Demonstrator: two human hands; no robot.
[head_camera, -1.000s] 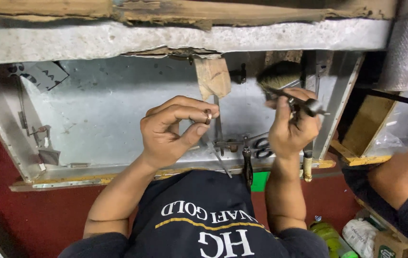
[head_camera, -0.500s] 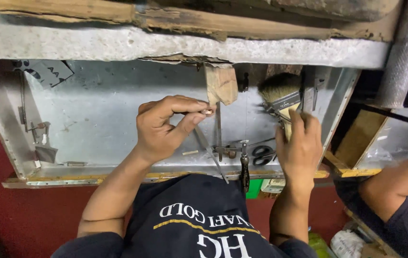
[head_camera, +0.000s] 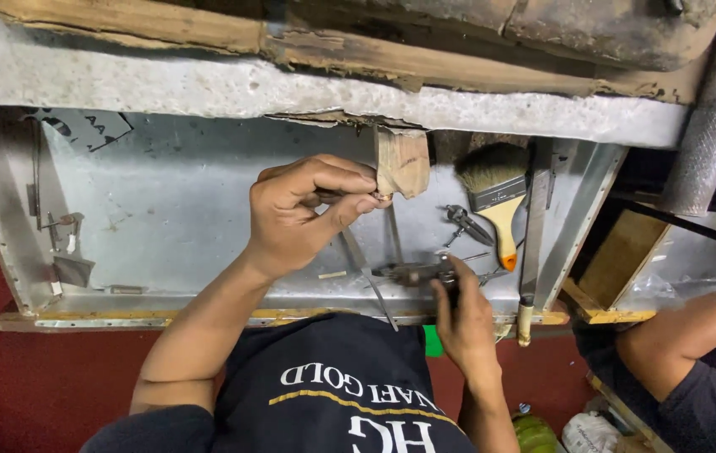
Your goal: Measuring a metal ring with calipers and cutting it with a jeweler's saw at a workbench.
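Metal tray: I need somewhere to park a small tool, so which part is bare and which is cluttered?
The metal tray is bare across its wide left-centre stretch, between the small clips by its left wall and the left hand. It is crowded on the right: paintbrush, pliers, the wooden block, and the tool under the right hand.

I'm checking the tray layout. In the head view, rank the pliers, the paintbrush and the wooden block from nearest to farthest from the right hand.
1. Pliers: under the right hand's fingertips, touching.
2. Paintbrush: lying just above and right of that hand, handle end closest.
3. Wooden block: higher up, at the tray's top edge, by the left hand.
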